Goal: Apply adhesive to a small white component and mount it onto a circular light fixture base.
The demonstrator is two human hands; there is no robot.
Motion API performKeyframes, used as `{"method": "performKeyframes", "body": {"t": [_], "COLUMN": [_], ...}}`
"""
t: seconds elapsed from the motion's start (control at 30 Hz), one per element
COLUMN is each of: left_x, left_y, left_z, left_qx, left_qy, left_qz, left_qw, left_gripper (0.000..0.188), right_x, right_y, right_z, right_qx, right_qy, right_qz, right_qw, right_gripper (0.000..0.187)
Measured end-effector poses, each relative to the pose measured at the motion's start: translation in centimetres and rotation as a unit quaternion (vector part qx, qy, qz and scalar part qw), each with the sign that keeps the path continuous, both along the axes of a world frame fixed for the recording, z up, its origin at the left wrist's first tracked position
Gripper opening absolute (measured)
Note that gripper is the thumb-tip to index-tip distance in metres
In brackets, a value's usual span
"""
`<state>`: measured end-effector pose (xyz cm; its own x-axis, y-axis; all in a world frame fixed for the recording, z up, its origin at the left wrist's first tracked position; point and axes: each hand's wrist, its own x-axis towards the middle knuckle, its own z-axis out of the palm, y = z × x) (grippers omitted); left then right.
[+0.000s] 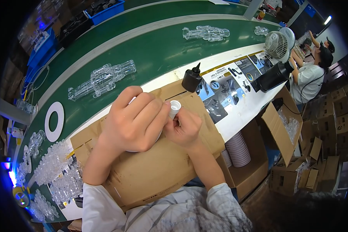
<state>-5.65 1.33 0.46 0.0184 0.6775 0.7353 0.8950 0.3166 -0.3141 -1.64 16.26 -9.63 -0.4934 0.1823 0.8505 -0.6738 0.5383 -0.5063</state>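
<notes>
Above a flattened brown cardboard sheet [154, 170], my two hands meet. My right hand [185, 127] pinches a small white plastic cap [175, 105], its hollow end facing up. My left hand [133, 121] is closed beside it, fingers curled round a pale object whose edges barely show; its kind is hidden. The left fingertips reach the cap's side. Just beyond the hands, a black squeeze bottle [191, 79] with a pointed nozzle stands upright on the sheet's far edge.
Clear plastic parts [104, 80] lie on the green conveyor [154, 58], with more piled at left near a white ring [54, 121]. A fan [277, 44] and black cylinder [272, 77] stand at right. Below is an open box [251, 172] of stacked discs. Co-workers sit beyond.
</notes>
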Motion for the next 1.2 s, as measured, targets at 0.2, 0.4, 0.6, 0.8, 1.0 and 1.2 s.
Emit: {"method": "performKeyframes", "body": {"t": [0.2, 0.4, 0.6, 0.8, 1.0, 1.2], "left_x": [0.1, 0.1, 0.2, 0.4, 0.6, 0.8], "left_y": [0.6, 0.4, 0.5, 0.3, 0.4, 0.3], "left_z": [0.1, 0.5, 0.5, 0.3, 0.2, 0.9], "left_qx": [0.073, 0.086, 0.065, 0.062, 0.086, 0.086], "left_qy": [-0.104, -0.187, -0.2, -0.244, -0.299, -0.33], "left_qz": [-0.011, -0.032, -0.033, -0.021, -0.028, -0.026], "left_qw": [0.992, 0.978, 0.977, 0.968, 0.95, 0.94], "left_gripper": [0.023, 0.02, 0.021, 0.018, 0.012, 0.01], "right_x": [0.5, 0.9, 0.8, 0.8, 0.5, 0.6], "right_y": [0.3, 0.4, 0.3, 0.3, 0.7, 0.8], "right_z": [0.2, -0.1, -0.1, 0.0, -0.9, -0.6], "right_qx": [-0.036, -0.059, -0.063, -0.053, -0.026, -0.072], "right_qy": [-0.027, -0.041, -0.05, -0.048, -0.034, -0.056], "right_qz": [0.041, 0.103, 0.108, 0.099, 0.103, 0.198], "right_qw": [0.998, 0.992, 0.991, 0.993, 0.994, 0.976], "right_gripper": [0.02, 0.011, 0.009, 0.006, 0.011, 0.021]}}
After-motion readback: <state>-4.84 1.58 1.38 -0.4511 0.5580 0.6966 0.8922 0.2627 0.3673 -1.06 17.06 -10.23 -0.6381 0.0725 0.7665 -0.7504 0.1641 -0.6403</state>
